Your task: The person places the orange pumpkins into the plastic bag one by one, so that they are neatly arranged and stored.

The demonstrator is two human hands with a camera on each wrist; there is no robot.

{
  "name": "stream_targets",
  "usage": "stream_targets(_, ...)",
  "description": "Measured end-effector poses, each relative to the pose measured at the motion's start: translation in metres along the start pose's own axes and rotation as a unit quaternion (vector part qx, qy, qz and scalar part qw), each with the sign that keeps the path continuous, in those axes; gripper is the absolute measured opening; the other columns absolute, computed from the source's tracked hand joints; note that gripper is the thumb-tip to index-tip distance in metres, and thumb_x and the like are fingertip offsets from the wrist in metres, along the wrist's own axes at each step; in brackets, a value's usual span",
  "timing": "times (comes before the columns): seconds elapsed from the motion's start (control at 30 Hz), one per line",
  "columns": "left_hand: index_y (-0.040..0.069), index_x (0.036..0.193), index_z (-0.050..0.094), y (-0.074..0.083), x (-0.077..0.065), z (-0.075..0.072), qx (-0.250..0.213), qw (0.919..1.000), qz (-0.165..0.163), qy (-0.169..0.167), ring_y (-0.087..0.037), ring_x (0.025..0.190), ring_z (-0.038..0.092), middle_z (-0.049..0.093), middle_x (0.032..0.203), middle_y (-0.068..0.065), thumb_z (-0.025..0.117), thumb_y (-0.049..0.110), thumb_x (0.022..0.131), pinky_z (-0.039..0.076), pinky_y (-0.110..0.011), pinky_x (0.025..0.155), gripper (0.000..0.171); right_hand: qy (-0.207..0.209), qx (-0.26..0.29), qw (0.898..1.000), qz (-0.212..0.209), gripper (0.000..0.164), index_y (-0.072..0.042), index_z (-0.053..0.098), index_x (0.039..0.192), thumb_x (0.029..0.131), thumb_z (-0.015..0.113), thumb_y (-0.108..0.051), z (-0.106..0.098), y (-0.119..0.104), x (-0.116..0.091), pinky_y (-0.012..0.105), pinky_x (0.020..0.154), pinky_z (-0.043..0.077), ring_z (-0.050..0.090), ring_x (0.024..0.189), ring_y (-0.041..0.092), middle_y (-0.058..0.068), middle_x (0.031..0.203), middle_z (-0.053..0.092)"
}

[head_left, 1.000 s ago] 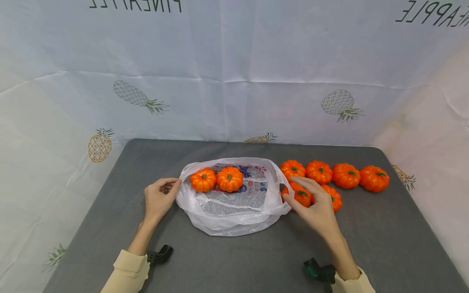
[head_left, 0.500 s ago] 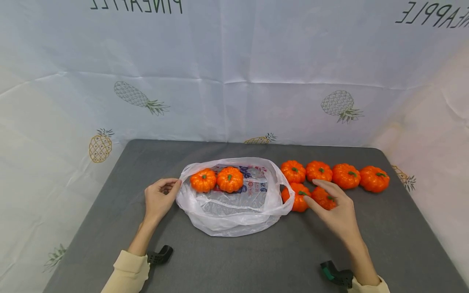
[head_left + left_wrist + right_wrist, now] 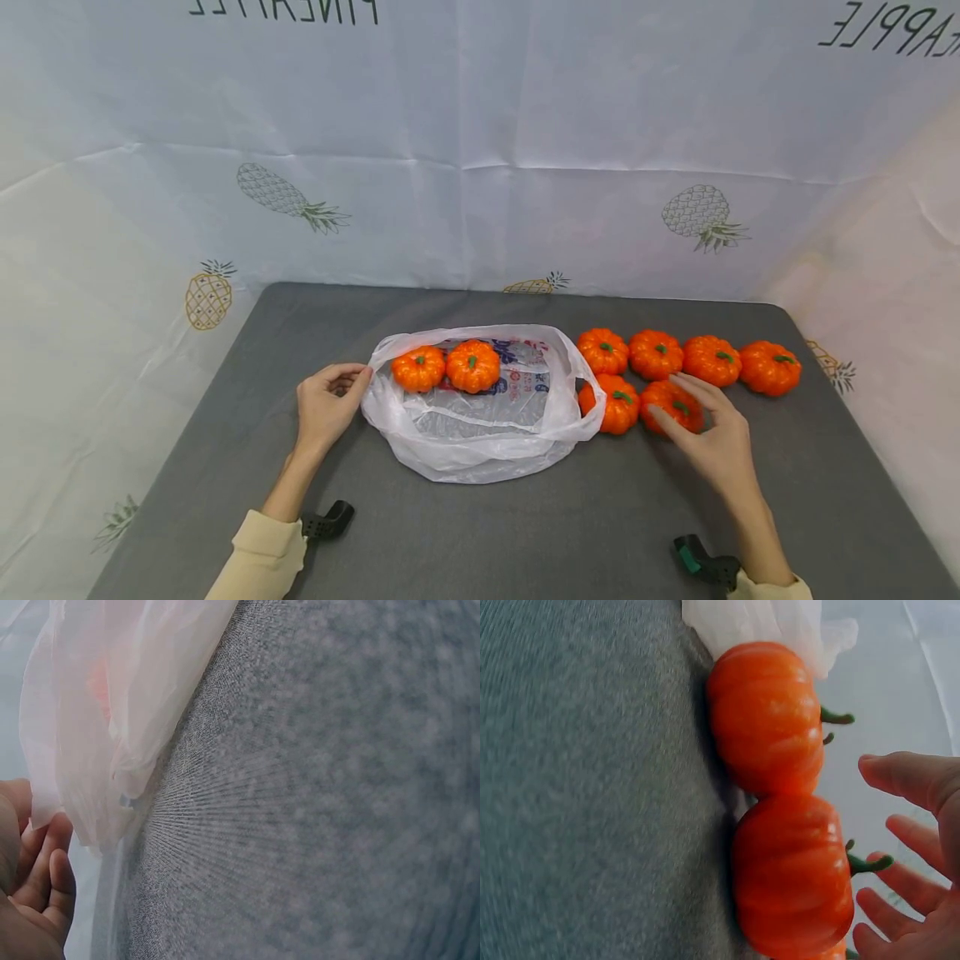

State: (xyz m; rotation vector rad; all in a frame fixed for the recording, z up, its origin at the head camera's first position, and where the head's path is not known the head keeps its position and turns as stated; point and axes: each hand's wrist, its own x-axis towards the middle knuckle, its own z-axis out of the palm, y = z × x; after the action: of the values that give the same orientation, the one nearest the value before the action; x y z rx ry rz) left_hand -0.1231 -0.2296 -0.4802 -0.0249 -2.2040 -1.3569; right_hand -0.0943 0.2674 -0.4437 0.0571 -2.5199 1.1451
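The thumb and fingers of the left hand (image 3: 327,404) pinch the left edge of a thin, translucent white plastic bag (image 3: 480,462), its crinkled rim spread into a wide oval. The fingers of the right hand (image 3: 716,443) are parted and gently curved about a glossy orange pumpkin (image 3: 670,408); whether a fingertip touches it is hard to judge. This pumpkin, squat and ribbed with a curved green stem, touches a similar front-row pumpkin (image 3: 619,407), partly behind the bag's handle loop. Behind these runs a row of four more pumpkins (image 3: 711,358), equally shiny. Inside the bag, two ribbed pumpkins (image 3: 472,367) sit side by side, next to blue and red print. Bag and pumpkins rest on a dark grey, finely textured table (image 3: 495,533), backed by a creased white cloth (image 3: 480,108) with pineapple drawings.
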Motion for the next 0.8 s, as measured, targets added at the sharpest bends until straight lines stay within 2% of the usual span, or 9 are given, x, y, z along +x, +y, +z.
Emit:
stream_targets(0.07, -0.004, 0.087, 0.078, 0.001, 0.000, 0.000, -0.001, 1.0000, -0.001, -0.002, 0.007, 0.065, 0.059, 0.073, 0.076, -0.018, 0.080, 0.001, 0.085, 0.050, -0.005, 0.064, 0.006, -0.011, -0.012, 1.000, 0.011, 0.049, -0.004, 0.070, 0.126, 0.081, 0.086, -0.013, -0.001, 0.003, 0.000, 0.004, 0.100, 0.034, 0.045, 0.122, -0.015, 0.018, 0.136, 0.063)
stream_targets(0.17, -0.004, 0.087, 0.078, 0.001, 0.000, 0.000, 0.000, 1.0000, 0.000, -0.003, 0.007, 0.065, 0.059, 0.073, 0.076, -0.018, 0.080, 0.001, 0.085, 0.050, -0.005, 0.064, 0.006, -0.039, -0.021, 0.999, 0.027, 0.055, -0.005, 0.066, 0.133, 0.083, 0.085, -0.018, -0.004, 0.005, 0.000, 0.034, 0.110, 0.043, 0.050, 0.132, 0.015, 0.020, 0.144, 0.057)
stream_targets(0.27, -0.005, 0.087, 0.077, 0.002, 0.000, 0.000, 0.000, 1.0000, 0.000, -0.003, 0.006, 0.065, 0.060, 0.073, 0.076, -0.018, 0.080, 0.002, 0.085, 0.050, -0.006, 0.064, 0.008, -0.062, -0.023, 0.997, 0.038, 0.063, -0.002, 0.061, 0.139, 0.084, 0.085, -0.020, -0.005, 0.008, 0.001, 0.066, 0.104, 0.040, 0.046, 0.133, 0.043, 0.025, 0.148, 0.051)
stream_targets(0.3, -0.005, 0.087, 0.077, 0.002, 0.000, 0.000, -0.001, 1.0000, 0.001, -0.003, 0.006, 0.065, 0.060, 0.073, 0.076, -0.018, 0.080, 0.002, 0.085, 0.050, -0.006, 0.064, 0.008, -0.067, -0.021, 0.997, 0.040, 0.065, -0.001, 0.060, 0.140, 0.083, 0.085, -0.020, -0.005, 0.009, 0.001, 0.070, 0.104, 0.038, 0.045, 0.134, 0.047, 0.027, 0.148, 0.050)
stream_targets(0.43, -0.006, 0.088, 0.077, 0.002, 0.001, 0.000, -0.003, 1.0000, 0.000, -0.003, 0.006, 0.065, 0.060, 0.073, 0.076, -0.018, 0.080, 0.002, 0.085, 0.050, -0.006, 0.064, 0.009, -0.079, -0.024, 0.995, 0.053, 0.072, 0.001, 0.056, 0.143, 0.083, 0.086, -0.022, -0.005, 0.013, 0.001, 0.074, 0.105, 0.035, 0.042, 0.136, 0.052, 0.031, 0.150, 0.045)
stream_targets(0.63, -0.006, 0.087, 0.077, 0.003, 0.001, 0.000, -0.005, 1.0000, 0.003, -0.003, 0.006, 0.065, 0.060, 0.073, 0.076, -0.019, 0.080, 0.003, 0.085, 0.050, -0.006, 0.064, 0.009, -0.099, -0.047, 0.991, 0.071, 0.084, 0.001, 0.049, 0.148, 0.080, 0.088, -0.029, -0.005, 0.017, 0.001, 0.075, 0.106, 0.033, 0.039, 0.137, 0.054, 0.034, 0.151, 0.042)
stream_targets(0.8, -0.004, 0.086, 0.078, 0.005, 0.003, -0.001, -0.004, 0.9999, 0.011, -0.002, 0.007, 0.064, 0.060, 0.072, 0.075, -0.019, 0.080, 0.002, 0.085, 0.050, -0.005, 0.064, 0.007, -0.087, -0.060, 0.991, 0.078, 0.083, 0.002, 0.051, 0.147, 0.079, 0.088, -0.029, -0.003, 0.017, 0.000, 0.074, 0.106, 0.034, 0.042, 0.134, 0.053, 0.034, 0.148, 0.045)
